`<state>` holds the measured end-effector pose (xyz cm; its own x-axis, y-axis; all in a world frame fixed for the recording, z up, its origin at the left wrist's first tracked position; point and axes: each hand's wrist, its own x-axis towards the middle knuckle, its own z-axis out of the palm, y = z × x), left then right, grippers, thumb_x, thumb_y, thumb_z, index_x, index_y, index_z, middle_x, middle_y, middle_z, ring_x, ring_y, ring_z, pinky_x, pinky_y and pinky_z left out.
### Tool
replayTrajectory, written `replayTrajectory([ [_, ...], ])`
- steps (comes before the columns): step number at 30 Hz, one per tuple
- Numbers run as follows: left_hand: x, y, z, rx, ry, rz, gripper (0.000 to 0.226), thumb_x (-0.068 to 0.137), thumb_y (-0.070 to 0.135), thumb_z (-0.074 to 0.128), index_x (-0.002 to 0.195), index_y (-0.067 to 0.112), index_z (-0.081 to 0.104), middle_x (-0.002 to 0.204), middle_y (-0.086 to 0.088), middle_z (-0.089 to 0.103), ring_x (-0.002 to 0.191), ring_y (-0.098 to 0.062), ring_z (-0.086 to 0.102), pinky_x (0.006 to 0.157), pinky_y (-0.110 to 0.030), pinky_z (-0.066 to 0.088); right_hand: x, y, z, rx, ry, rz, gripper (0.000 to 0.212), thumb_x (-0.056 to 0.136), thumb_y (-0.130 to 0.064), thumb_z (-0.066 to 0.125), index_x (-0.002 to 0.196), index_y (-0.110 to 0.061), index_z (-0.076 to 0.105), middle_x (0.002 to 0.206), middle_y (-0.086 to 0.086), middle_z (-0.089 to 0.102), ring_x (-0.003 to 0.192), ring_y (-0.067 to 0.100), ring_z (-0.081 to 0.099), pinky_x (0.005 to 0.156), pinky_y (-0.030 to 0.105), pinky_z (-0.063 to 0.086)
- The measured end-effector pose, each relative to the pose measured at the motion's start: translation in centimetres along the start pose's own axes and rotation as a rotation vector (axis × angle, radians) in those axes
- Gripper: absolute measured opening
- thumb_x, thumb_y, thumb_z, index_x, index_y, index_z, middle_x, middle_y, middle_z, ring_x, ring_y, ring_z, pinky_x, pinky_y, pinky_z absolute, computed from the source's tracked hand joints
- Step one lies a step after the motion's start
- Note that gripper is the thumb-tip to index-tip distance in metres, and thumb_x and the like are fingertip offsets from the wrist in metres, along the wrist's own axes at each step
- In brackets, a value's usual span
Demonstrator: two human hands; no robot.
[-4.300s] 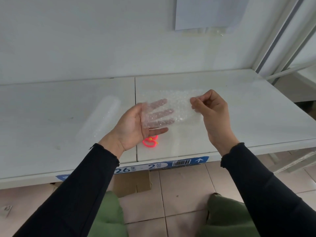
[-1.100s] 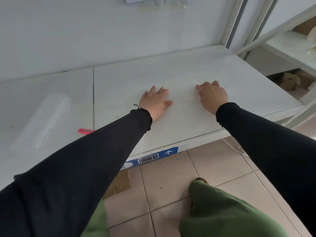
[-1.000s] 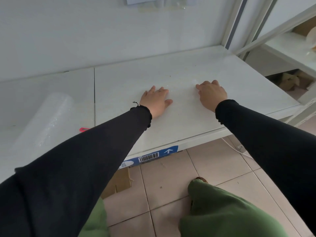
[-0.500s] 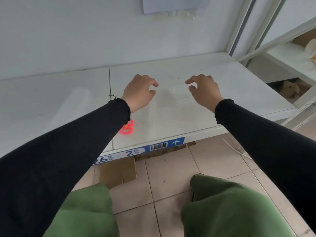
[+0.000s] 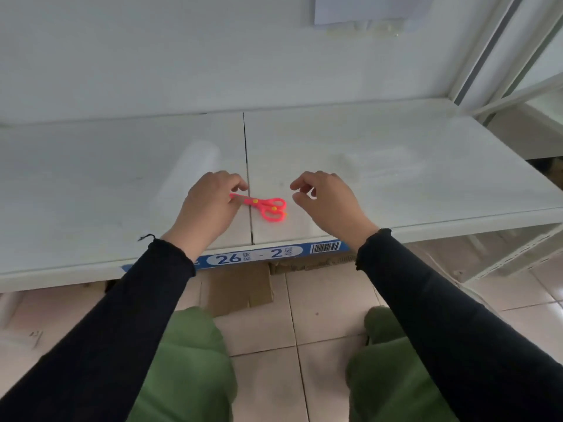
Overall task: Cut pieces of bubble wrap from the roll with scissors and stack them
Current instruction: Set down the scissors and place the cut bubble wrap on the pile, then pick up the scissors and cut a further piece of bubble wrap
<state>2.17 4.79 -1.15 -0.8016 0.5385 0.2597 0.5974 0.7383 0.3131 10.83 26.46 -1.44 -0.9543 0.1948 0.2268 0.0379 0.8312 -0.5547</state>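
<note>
The pink scissors point(image 5: 265, 207) lie flat on the white shelf point(image 5: 76, 208), across the seam between its two panels. Their handles point toward the right hand point(image 5: 327, 199), which makes sense if that hand is to do the cutting. The left hand point(image 5: 210, 208) hangs over the blade end with its fingers curled down. The blade tip vanishes under them, and I cannot tell whether they pinch it or merely hover above it. The right hand is just beside the handles and holds nothing. Its fingers are loosely bent, with thumb and forefinger a narrow gap apart, as if shaped to slip into the loops.

The roll of bubble wrap point(image 5: 195, 169) lies just beyond the left hand, left of the seam, where that hand could draw out a fresh length. A faint clear stack of cut pieces point(image 5: 384, 166) (hard to make out against the white) rests well to the right, probably to keep it clear of the cutting spot.
</note>
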Motion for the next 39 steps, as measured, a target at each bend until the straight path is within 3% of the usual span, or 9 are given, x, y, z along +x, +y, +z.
replayTrajectory([
  [10,1.7,-2.5,3.5,0.063,-0.128,0.02,0.023,0.097,0.015,0.06,0.119,0.011,0.063,0.116,-0.008,0.06,0.106,-0.027,0.054,0.082,-0.036,0.044,1.5,-1.4,4.8,-0.183,-0.093,-0.031,0.02,0.095,-0.023,0.056,0.112,-0.017,0.065,0.106,0.001,0.06,0.094,0.02,0.057,0.077,0.034,0.05],
  [16,2.7,-2.7,4.2,0.097,-0.207,0.027,0.023,0.098,0.031,0.06,0.112,0.013,0.059,0.112,-0.006,0.058,0.108,-0.029,0.046,0.089,-0.042,0.045,2.7,-1.1,5.7,-0.308,-0.155,-0.034,0.023,0.093,-0.034,0.062,0.106,-0.017,0.068,0.106,0.003,0.055,0.09,0.021,0.055,0.074,0.032,0.047],
  [20,2.9,-2.8,3.7,0.088,-0.309,0.005,0.024,0.097,0.04,0.059,0.108,0.018,0.057,0.103,0.001,0.053,0.104,-0.024,0.042,0.085,-0.036,0.041,3.2,-1.2,5.3,-0.324,-0.204,-0.057,0.026,0.09,-0.04,0.065,0.103,-0.017,0.066,0.099,0.0,0.054,0.084,0.018,0.052,0.071,0.031,0.043],
  [24,2.5,-2.2,2.1,-0.215,-0.397,-0.125,0.027,0.098,0.04,0.06,0.093,0.015,0.068,0.087,0.0,0.057,0.086,-0.02,0.049,0.072,-0.032,0.037,2.6,-1.0,4.0,-0.239,-0.152,-0.143,0.019,0.092,-0.035,0.065,0.1,-0.018,0.064,0.093,-0.002,0.061,0.081,0.019,0.059,0.067,0.029,0.045],
  [27,1.6,-1.0,0.7,-0.596,-0.437,-0.269,0.026,0.098,0.032,0.063,0.094,0.009,0.075,0.093,-0.009,0.073,0.085,-0.013,0.06,0.085,-0.03,0.042,2.1,-0.9,2.6,-0.196,-0.106,-0.212,0.021,0.093,-0.034,0.066,0.106,-0.019,0.07,0.097,-0.004,0.063,0.081,0.014,0.06,0.071,0.029,0.051],
  [30,0.8,0.1,0.2,-0.692,-0.405,-0.293,0.024,0.096,0.032,0.066,0.095,0.012,0.078,0.094,-0.004,0.078,0.079,-0.001,0.065,0.088,-0.028,0.041,1.4,-0.9,1.8,-0.201,-0.106,-0.217,0.025,0.092,-0.038,0.067,0.107,-0.018,0.072,0.101,-0.003,0.061,0.079,0.015,0.06,0.07,0.029,0.052],
  [35,0.0,-0.3,0.1,-0.531,-0.214,-0.278,0.032,0.087,0.05,0.071,0.089,0.018,0.073,0.088,0.002,0.073,0.083,-0.011,0.065,0.074,-0.029,0.048,0.1,1.1,1.0,-0.127,-0.042,-0.023,0.031,0.088,-0.044,0.067,0.105,-0.019,0.061,0.1,-0.002,0.062,0.087,0.019,0.06,0.074,0.035,0.052],
  [39,-1.1,-2.1,1.1,-0.175,-0.191,-0.245,0.029,0.091,0.041,0.069,0.114,0.024,0.067,0.113,0.002,0.064,0.107,-0.018,0.06,0.086,-0.03,0.045,0.0,2.7,0.4,-0.126,-0.048,0.182,0.046,0.089,-0.048,0.063,0.116,-0.016,0.046,0.099,0.002,0.063,0.085,0.025,0.061,0.074,0.038,0.052],
])
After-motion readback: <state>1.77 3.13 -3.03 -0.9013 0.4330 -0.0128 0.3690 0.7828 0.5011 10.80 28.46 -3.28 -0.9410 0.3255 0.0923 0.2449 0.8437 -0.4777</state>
